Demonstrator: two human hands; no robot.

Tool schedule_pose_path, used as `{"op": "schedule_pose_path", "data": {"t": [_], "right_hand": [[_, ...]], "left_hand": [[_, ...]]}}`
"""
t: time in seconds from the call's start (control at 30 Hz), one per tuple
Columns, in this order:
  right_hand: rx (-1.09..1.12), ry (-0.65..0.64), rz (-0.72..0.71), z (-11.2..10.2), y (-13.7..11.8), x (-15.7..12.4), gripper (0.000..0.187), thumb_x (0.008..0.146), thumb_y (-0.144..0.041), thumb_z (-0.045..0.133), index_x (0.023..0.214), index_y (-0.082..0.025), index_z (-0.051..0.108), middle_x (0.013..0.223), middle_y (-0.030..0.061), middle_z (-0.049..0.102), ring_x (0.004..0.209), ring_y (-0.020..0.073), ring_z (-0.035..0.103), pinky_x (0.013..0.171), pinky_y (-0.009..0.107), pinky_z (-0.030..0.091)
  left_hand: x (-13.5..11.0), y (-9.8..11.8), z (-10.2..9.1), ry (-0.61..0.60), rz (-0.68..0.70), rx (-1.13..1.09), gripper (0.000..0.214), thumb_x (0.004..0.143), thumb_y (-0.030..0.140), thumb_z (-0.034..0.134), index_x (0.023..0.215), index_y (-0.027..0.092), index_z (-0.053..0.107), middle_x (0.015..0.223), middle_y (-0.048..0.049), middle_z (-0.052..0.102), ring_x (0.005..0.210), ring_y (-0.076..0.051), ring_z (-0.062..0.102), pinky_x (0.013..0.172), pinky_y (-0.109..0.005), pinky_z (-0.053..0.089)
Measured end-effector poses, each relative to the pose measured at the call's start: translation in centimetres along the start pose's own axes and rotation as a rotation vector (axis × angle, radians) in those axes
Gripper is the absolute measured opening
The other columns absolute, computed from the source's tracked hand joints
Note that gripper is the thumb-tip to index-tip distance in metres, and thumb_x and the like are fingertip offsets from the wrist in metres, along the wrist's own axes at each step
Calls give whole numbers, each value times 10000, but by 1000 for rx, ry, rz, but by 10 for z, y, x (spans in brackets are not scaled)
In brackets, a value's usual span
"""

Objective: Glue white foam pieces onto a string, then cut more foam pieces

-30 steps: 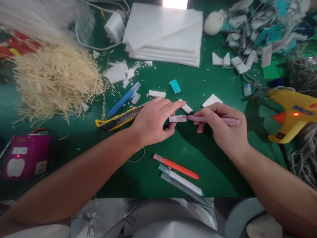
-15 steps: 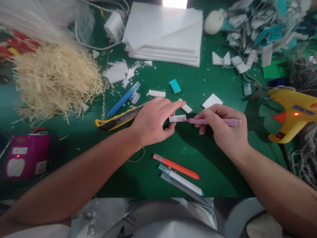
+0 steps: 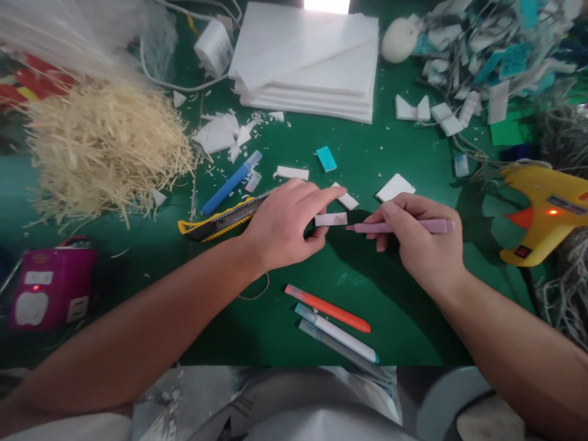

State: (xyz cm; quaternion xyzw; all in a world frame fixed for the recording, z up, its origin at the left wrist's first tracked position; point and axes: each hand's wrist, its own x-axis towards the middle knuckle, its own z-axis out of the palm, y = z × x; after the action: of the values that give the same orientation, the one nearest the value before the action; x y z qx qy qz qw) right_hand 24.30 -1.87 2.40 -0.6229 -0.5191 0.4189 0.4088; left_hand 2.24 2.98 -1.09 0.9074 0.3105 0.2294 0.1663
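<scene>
My left hand [image 3: 282, 223] pinches a small white foam strip [image 3: 331, 218] between thumb and forefinger, just above the green table [image 3: 367, 288]. My right hand [image 3: 420, 245] grips a pink marker [image 3: 404, 227] that lies almost level, its tip pointing left and a short gap away from the strip's right end. A yellow utility knife [image 3: 215, 222] lies just behind my left hand.
Orange, white and grey markers [image 3: 335, 324] lie near the front edge. A blue marker [image 3: 232, 182], foam scraps, a stack of white foam sheets [image 3: 307, 61], a straw pile [image 3: 101, 147], a lit yellow glue gun [image 3: 546, 211] at right and a purple device [image 3: 46, 288] at left surround the hands.
The pink marker's tip was touching the strip's right end; my right hand has drawn it slightly to the right, leaving a small gap. My left hand has stayed put.
</scene>
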Motion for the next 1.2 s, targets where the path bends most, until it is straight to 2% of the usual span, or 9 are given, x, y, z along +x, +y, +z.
{"op": "schedule_pose_path", "data": {"t": [0.2, 0.33, 0.47, 0.6, 0.73, 0.83, 1.0, 1.1, 1.2], "right_hand": [[3, -8, 2, -1, 1, 1, 277, 911, -272, 714, 636, -239, 725, 543, -16, 670, 397, 103, 543, 406, 257, 407], [13, 24, -31, -1, 0, 1, 234, 909, -257, 710, 677, -242, 737, 613, -3, 717, 460, 120, 609, 461, 266, 458], [-12, 7, 9, -1, -2, 1, 268, 877, -229, 673, 612, -233, 715, 529, -18, 661, 388, 99, 537, 405, 255, 386], [-1, 40, -19, 0, -2, 0, 240, 888, -231, 660, 665, -233, 748, 577, -12, 701, 440, 104, 598, 451, 250, 439], [-18, 17, 1, -1, 0, 0, 277, 891, -214, 672, 620, -236, 727, 534, -21, 666, 389, 95, 538, 406, 253, 387], [2, 48, -30, -2, 0, 1, 254, 890, -207, 670, 651, -244, 745, 583, -7, 706, 444, 109, 588, 450, 256, 439], [-6, 11, -2, -3, 0, 1, 279, 897, -239, 686, 621, -242, 723, 553, -13, 680, 394, 101, 534, 407, 259, 388], [18, 35, -18, -2, 0, 1, 229, 901, -269, 707, 676, -241, 743, 611, -2, 714, 452, 115, 587, 457, 270, 447], [-2, 8, -6, -1, 0, 1, 286, 901, -290, 735, 620, -243, 711, 536, -14, 657, 399, 109, 529, 414, 271, 406]], "left_hand": [[1, 0, 0, 24, 33, 6, 414, 959, 162, 524, 1364, 116, 596, 975, -55, 743, 919, -234, 672, 877, -399, 533], [0, 0, 1, 26, 26, 11, 418, 949, 155, 534, 1359, 115, 601, 979, -54, 745, 913, -232, 671, 878, -397, 534], [0, 0, 2, 36, 28, 11, 415, 954, 162, 535, 1360, 111, 603, 974, -55, 744, 913, -233, 670, 872, -393, 530], [1, 0, 2, 18, 20, 15, 405, 961, 167, 531, 1358, 128, 598, 981, -52, 744, 922, -232, 669, 871, -388, 524], [1, 0, 1, 25, 34, 21, 409, 962, 166, 527, 1363, 119, 594, 983, -53, 741, 908, -228, 662, 865, -386, 521], [1, -1, 1, 32, 43, 17, 417, 949, 154, 543, 1361, 117, 595, 964, -43, 735, 901, -227, 659, 867, -386, 522], [0, -2, 0, 28, 44, 6, 413, 956, 154, 534, 1363, 117, 591, 959, -40, 730, 903, -224, 665, 867, -383, 519], [0, -1, 0, 25, 39, 14, 415, 955, 159, 532, 1363, 116, 592, 963, -45, 731, 914, -228, 671, 877, -389, 522], [1, 0, 1, 32, 42, 13, 412, 954, 156, 535, 1361, 123, 594, 956, -43, 734, 905, -231, 674, 867, -396, 526]]}}
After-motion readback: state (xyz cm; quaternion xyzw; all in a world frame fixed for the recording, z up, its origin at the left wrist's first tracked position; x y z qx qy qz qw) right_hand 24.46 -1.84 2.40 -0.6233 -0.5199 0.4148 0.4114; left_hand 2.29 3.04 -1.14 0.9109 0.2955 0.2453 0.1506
